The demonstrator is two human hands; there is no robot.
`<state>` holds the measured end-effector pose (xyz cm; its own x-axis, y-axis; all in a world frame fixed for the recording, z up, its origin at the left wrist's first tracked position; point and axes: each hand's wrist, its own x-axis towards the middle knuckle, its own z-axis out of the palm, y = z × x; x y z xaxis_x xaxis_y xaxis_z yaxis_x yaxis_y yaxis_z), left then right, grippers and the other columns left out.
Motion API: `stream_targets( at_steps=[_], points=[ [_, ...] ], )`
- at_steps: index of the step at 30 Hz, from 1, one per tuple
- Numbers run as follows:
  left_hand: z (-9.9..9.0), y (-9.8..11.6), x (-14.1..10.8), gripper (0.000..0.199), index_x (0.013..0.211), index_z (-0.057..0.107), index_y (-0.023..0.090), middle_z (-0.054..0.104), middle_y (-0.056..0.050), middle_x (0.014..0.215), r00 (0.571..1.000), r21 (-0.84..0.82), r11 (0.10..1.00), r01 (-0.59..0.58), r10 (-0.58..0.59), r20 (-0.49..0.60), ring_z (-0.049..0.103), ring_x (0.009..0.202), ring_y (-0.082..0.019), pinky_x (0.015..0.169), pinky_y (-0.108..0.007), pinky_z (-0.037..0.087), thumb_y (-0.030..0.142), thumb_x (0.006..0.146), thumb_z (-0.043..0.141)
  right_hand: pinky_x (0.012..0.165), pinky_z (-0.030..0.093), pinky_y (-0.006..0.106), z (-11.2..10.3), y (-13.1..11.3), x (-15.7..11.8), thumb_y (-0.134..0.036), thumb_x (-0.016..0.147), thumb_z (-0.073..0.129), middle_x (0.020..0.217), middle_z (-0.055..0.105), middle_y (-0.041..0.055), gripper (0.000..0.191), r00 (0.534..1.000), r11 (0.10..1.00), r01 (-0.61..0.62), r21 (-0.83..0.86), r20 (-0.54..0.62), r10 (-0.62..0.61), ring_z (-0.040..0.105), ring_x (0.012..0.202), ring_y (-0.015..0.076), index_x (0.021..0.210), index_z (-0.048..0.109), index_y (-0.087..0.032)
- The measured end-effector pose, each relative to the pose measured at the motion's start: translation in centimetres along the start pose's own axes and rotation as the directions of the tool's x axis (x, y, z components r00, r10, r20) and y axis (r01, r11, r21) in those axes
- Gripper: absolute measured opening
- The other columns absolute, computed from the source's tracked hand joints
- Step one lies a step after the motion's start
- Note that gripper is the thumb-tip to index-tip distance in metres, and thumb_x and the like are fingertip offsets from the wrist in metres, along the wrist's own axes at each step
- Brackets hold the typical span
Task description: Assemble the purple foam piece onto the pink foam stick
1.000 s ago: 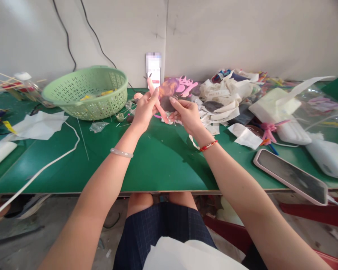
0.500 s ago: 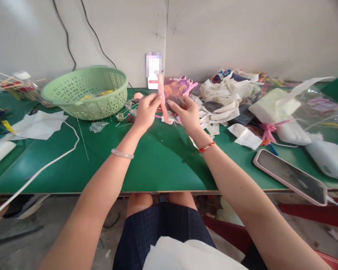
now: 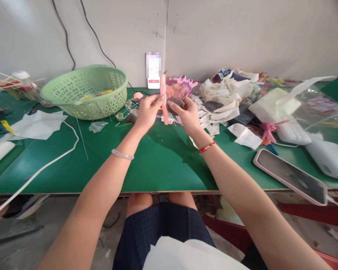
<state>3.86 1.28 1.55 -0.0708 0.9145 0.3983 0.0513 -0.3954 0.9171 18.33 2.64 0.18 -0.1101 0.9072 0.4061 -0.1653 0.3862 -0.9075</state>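
Above the green table point(image 3: 154, 161), my left hand point(image 3: 148, 109) pinches a long, thin pink piece point(image 3: 163, 84) that stands almost upright. My right hand point(image 3: 189, 112) is closed on a dark grey, flat-looking piece point(image 3: 177, 103), its kind unclear, just right of the pink one. A small gap separates the fingertips of the two hands. Behind them lies a purple, orange and pink bundle point(image 3: 181, 88). A phone point(image 3: 153, 71) with a lit screen leans against the wall beyond my hands.
A green basket point(image 3: 97, 107) with yellow items stands left. Scraps of white cloth or paper point(image 3: 219, 92) pile up on the right. Near the front right edge lies a pink-cased phone point(image 3: 291, 176). A white cable point(image 3: 47, 163) crosses the left side, near thin wires and a small plastic bag point(image 3: 98, 126).
The pink piece has shifted slightly right and stands straighter. More of the dark grey piece shows by my right fingers. Both forearms have hardly moved.
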Motion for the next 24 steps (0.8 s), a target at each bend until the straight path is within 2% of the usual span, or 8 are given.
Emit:
stream_targets(
  at_steps=[5,9,16,20,24],
  points=[
    [-0.22,-0.5,0.24,0.036,0.087,0.071,0.016,0.068,-0.004,0.081,0.995,0.074,0.992,-0.103,0.101,0.026,0.071,0.086,-0.019,0.076,-0.029,0.06,0.051,0.091,0.063,0.077,0.057,0.03,-0.26,0.49,0.38,-0.053,0.069,0.083,0.08,0.065,-0.0014,0.043,0.999,0.999,0.006,0.041,0.033,-0.007,0.065,0.079,0.0146,0.083,0.059,-0.02],
    [-0.43,-0.68,0.3,0.041,0.084,0.07,0.016,0.065,-0.004,0.08,0.993,0.083,0.99,-0.116,0.116,0.007,0.07,0.081,-0.017,0.071,-0.027,0.06,0.055,0.09,0.062,0.074,0.056,0.029,-0.36,0.53,0.49,-0.053,0.069,0.082,0.074,0.061,-0.0029,0.043,0.999,1.0,-0.005,0.011,0.036,0.004,0.062,0.074,0.013,0.078,0.056,-0.02],
    [-0.15,-0.97,0.28,0.043,0.083,0.07,0.017,0.064,-0.003,0.072,0.989,0.106,0.983,-0.147,0.146,0.018,0.069,0.08,-0.018,0.071,-0.027,0.06,0.058,0.09,0.06,0.08,0.059,0.032,-0.11,0.25,0.13,-0.054,0.071,0.08,0.087,0.068,0.0009,0.041,0.999,1.0,0.015,0.009,0.035,-0.015,0.066,0.085,0.0172,0.088,0.061,-0.021],
    [0.02,-0.96,0.27,0.042,0.082,0.07,0.017,0.065,-0.003,0.073,0.987,0.093,0.983,-0.16,0.156,0.043,0.069,0.081,-0.018,0.074,-0.03,0.059,0.057,0.091,0.059,0.082,0.06,0.033,-0.03,0.17,0.01,-0.052,0.072,0.08,0.088,0.068,0.0018,0.04,1.0,1.0,0.021,0.016,0.022,-0.021,0.067,0.086,0.0176,0.09,0.062,-0.021],
    [0.05,-0.74,0.13,0.043,0.078,0.068,0.017,0.062,-0.002,0.071,0.984,0.084,0.982,-0.169,0.163,0.074,0.067,0.075,-0.017,0.07,-0.03,0.059,0.058,0.09,0.059,0.08,0.06,0.032,-0.01,0.36,0.02,-0.052,0.073,0.08,0.084,0.066,0.0009,0.04,1.0,1.0,0.015,-0.003,0.005,-0.015,0.066,0.084,0.0164,0.087,0.059,-0.021]
  ],
)
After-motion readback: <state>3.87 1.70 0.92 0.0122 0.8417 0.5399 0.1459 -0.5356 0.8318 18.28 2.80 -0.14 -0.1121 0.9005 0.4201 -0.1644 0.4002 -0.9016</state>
